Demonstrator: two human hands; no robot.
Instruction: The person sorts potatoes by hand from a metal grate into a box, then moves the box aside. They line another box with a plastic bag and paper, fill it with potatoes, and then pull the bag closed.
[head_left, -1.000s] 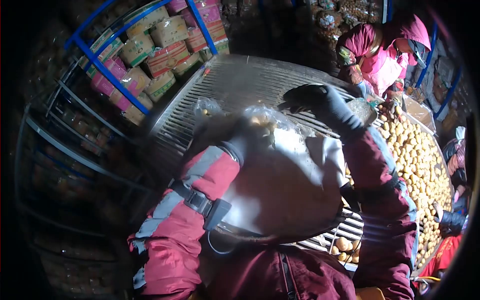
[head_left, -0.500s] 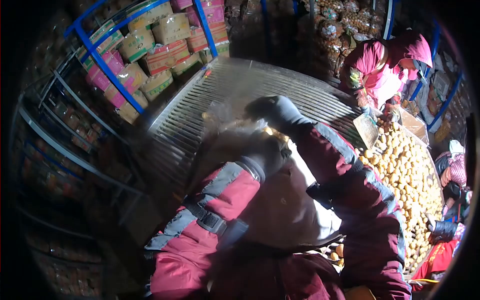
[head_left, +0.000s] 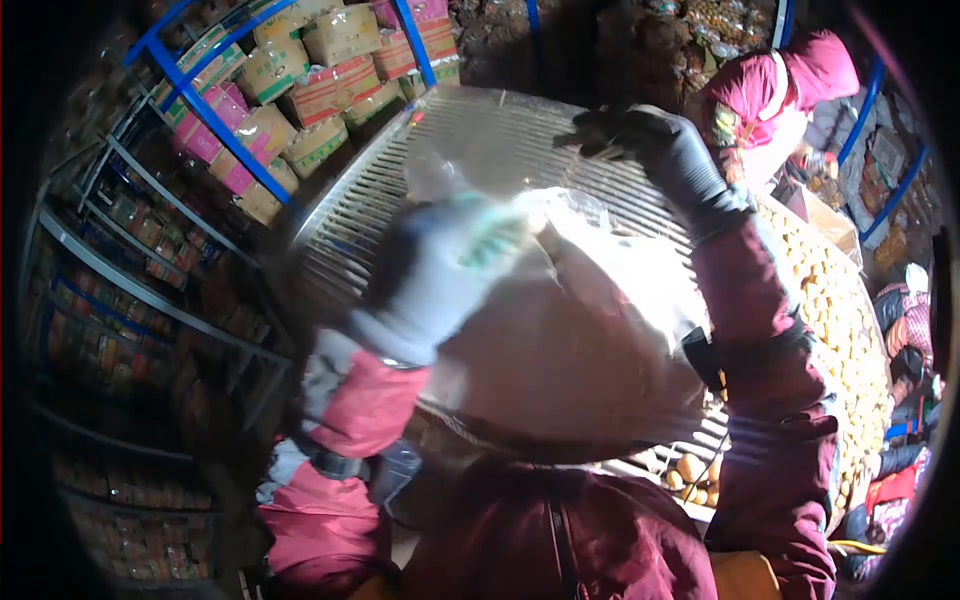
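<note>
Gripping white sack, gloved hands, seemingly

left hand on sack | right hand raised above grate

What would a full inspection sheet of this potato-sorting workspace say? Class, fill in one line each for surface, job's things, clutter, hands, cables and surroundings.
Surface: slatted metal grading table, potatoes heaped along its right side.
Job's things: large white sack held up against the wearer's chest.
Clutter: a few loose potatoes below the sack.
Hands: left hand, light glove, on the sack's top; right hand, dark glove, raised above the table; grip unclear.
Cables: nothing seen.
Surroundings: blue rack with cartons; a co-worker in a pink hooded jacket across the table.
</note>
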